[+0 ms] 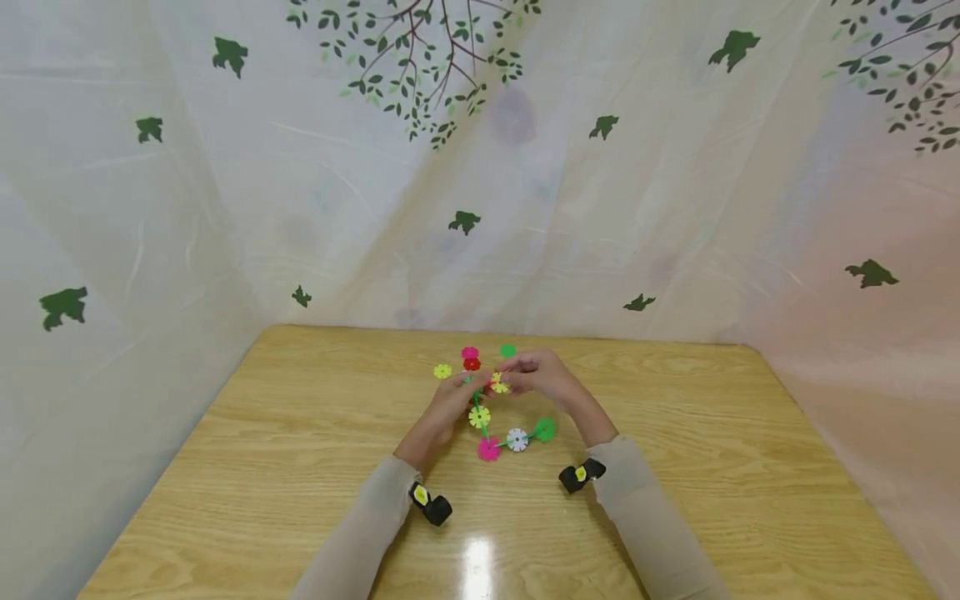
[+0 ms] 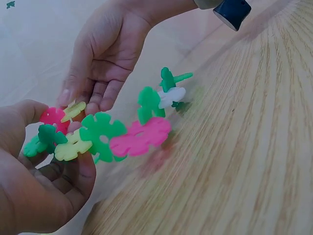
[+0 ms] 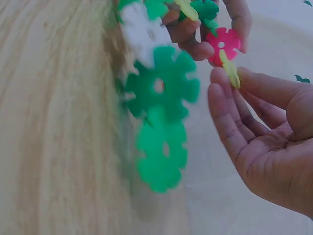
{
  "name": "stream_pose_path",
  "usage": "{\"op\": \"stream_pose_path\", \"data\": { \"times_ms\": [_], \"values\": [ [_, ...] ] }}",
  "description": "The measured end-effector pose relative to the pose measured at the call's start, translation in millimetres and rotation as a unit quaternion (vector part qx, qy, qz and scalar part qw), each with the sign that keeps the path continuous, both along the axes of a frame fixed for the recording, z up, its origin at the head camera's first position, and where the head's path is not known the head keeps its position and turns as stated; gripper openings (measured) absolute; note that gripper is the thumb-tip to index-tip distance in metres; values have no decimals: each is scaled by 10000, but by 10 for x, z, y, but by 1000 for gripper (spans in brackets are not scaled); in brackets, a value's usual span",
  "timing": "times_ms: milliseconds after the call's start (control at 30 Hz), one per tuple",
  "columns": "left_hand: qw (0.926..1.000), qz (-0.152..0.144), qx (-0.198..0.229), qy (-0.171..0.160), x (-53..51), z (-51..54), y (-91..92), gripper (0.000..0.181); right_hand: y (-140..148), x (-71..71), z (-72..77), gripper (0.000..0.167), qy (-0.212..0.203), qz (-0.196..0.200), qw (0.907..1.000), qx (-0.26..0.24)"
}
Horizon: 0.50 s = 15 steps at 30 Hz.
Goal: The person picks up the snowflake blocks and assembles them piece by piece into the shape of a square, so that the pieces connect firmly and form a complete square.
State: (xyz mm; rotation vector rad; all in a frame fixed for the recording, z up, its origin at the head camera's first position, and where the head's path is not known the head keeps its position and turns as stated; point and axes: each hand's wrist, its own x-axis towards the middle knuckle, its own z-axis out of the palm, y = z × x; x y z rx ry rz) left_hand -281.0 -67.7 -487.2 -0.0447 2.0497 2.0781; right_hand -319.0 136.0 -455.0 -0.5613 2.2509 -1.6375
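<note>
A chain of toothed plastic discs (image 1: 480,422) is between the two hands, over the middle of the tabletop (image 1: 300,467), closer to the far edge than to the near one. At one end of it there is a yellow disc (image 3: 229,70), which the right hand (image 1: 547,375) pinches between thumb and fingertips. This disc joins a red-pink disc (image 3: 231,41), and the left hand (image 1: 446,402) grips the chain just beside it, with the fingers curled around a dark green disc (image 2: 49,137) and a second yellow one. From there the chain bends toward the near edge, through a bright pink disc (image 1: 489,451), then turns to the right, through a white disc (image 1: 512,435), and finishes in green. Whether this part touches the tabletop, one cannot tell.

Beyond the hands, near the far edge, a separate yellow disc (image 1: 442,371), a pink disc (image 1: 469,352) just beside a red disc (image 1: 471,364), and a green disc (image 1: 507,350) lie on the tabletop. Each pale sleeve carries a small black camera at the wrist. Behind the far edge hangs a light cloth (image 1: 360,250), printed with leafy branches and green birds.
</note>
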Motion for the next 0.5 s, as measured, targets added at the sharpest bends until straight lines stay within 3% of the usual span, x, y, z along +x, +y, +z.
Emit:
{"op": "stream_pose_path", "data": {
  "times_ms": [167,300,500],
  "values": [
    [10000,52,12,2,2,-4,10,35,28,-58,96,35,289,7,9985,475],
    [10000,69,48,23,6,4,14,34,48,-189,200,34,590,-190,9937,933],
    [9999,21,57,105,12,2,-1,34,84,-461,236,29,1381,-372,9670,2108]
  ]
}}
